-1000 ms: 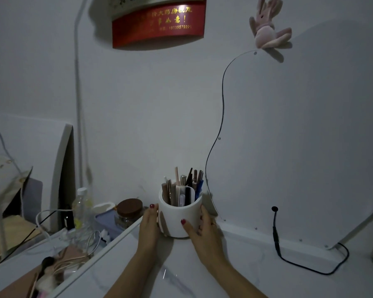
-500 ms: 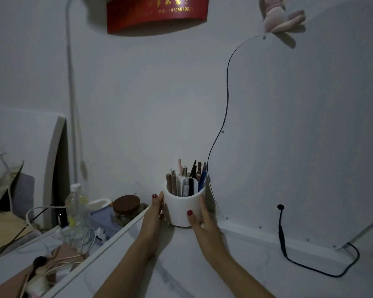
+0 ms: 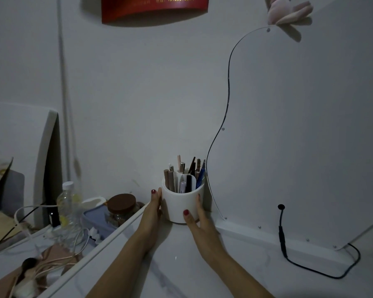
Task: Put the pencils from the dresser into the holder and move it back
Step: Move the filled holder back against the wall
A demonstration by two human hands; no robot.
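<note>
A white round holder (image 3: 179, 204) stands on the white marble dresser top (image 3: 174, 263), close to the back wall and beside the mirror's left edge. Several pencils and pens (image 3: 186, 176) stick up out of it, upright or slightly tilted. My left hand (image 3: 152, 214) presses flat against the holder's left side. My right hand (image 3: 197, 220) wraps its right side, thumb across the front. Both hands hold the holder between them.
A curved mirror (image 3: 299, 130) leans on the wall at right, with a black cable (image 3: 282, 239) trailing across the top. To the left, lower down, sit a brown-lidded jar (image 3: 121, 208), a plastic bottle (image 3: 68, 203), a blue box and tangled cords.
The holder, held between both hands, has slid farther back toward the wall and the mirror's edge. The camera view has dipped slightly.
</note>
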